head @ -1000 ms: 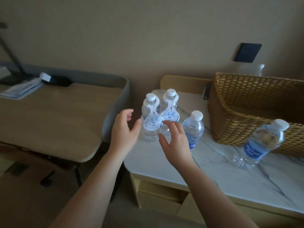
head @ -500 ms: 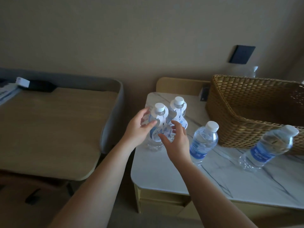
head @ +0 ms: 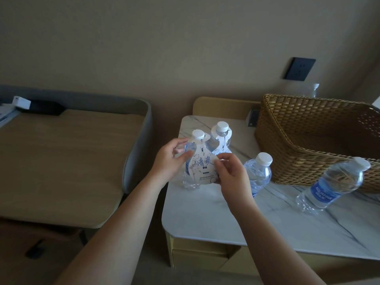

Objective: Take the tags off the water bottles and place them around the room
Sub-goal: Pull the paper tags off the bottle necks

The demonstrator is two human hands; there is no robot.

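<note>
A marble-topped cabinet (head: pixel 205 219) carries a wicker basket (head: pixel 308 145) and four water bottles. The right-hand bottle (head: pixel 333 186), leaning on the basket, reads AQUAFINA. The near tagged bottle (head: pixel 193 161) stands at the cabinet's left end, the left hand (head: pixel 168 161) curled round it; the right hand (head: pixel 230 173) pinches its hanging tag (head: pixel 204 167), printed with blue Chinese characters. A second tagged bottle (head: pixel 221 138) stands just behind.

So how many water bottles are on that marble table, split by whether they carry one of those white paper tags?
Bottles with a white hanging tag: 2, the near bottle held by the left hand and the right hand, and the one behind.
Bottles without a tag: 2, the middle bottle and the right-hand bottle.
Total: 4 on the marble table.
</note>
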